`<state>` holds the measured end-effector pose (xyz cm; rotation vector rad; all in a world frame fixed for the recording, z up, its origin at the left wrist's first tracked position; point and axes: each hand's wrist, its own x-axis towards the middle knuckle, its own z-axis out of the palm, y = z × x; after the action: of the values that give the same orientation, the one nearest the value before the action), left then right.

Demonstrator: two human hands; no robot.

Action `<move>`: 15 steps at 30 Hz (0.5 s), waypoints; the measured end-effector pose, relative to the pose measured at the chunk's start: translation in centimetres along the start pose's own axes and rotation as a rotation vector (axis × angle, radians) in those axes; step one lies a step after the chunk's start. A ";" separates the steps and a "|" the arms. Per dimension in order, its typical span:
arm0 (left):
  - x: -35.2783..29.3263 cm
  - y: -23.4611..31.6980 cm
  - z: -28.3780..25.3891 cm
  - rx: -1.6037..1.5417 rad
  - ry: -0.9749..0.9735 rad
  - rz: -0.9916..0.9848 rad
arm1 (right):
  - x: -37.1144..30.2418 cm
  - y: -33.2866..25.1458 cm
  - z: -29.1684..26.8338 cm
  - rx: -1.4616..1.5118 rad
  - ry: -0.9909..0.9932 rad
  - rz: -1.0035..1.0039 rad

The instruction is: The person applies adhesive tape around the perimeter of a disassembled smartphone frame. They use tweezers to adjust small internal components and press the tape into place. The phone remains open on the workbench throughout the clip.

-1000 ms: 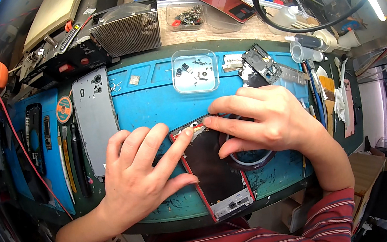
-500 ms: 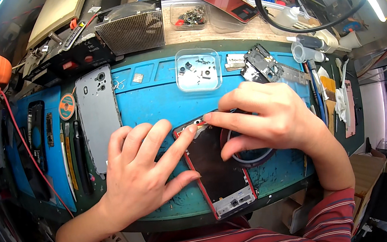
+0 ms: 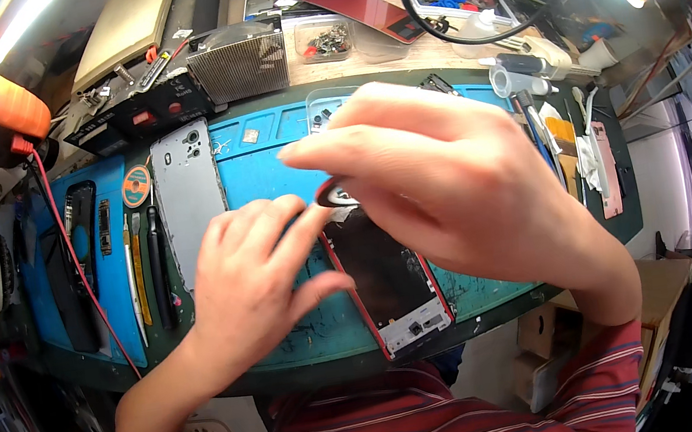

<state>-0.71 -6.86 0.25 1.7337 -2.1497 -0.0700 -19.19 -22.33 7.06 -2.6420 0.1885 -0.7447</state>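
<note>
A disassembled phone frame with red edges and a black inner face lies on the blue mat, its lower end toward me. My left hand has its fingers spread, the index fingertip at the frame's upper left corner, beside the tape roll. My right hand is raised above the frame's upper end, curled round a roll of tape; only part of the dark ring with a pale inside shows. That hand hides the frame's upper right and most of a clear plastic box with small parts.
A grey phone back lies left of the frame, beside slim tools and a solder spool. Farther left is another opened phone. A mesh-fronted box stands behind. Tools and bottles line the right. A red cable hangs at left.
My right hand has lifted off the frame's top edge, rising with the tape roll, which has swung up and left. My left hand stays by the frame's corner. The view has shifted slightly.
</note>
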 end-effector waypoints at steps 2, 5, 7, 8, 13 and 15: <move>0.3 -0.6 -0.4 -0.106 0.123 -0.039 | 0.4 -0.3 0.5 -0.087 -0.018 -0.071; 0.7 -0.4 -0.6 -0.385 0.244 -0.116 | 0.9 -0.7 1.4 -0.137 -0.008 -0.182; 1.2 -0.7 -0.5 -0.439 0.248 -0.083 | 0.9 -0.4 1.6 -0.097 0.032 -0.218; 1.4 -0.5 -0.5 -0.489 0.244 -0.122 | 0.6 -0.5 1.0 -0.085 0.053 -0.216; 0.3 -0.4 1.0 -1.014 0.248 -0.454 | -3.8 -1.9 -7.2 0.055 0.276 0.422; 0.3 -0.4 1.3 -1.164 0.234 -0.483 | -7.8 -1.0 -8.6 -0.142 0.378 0.529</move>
<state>-0.80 -7.54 -0.99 1.3340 -1.0347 -0.9650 -30.26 -22.44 10.49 -2.3735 1.0284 -1.0512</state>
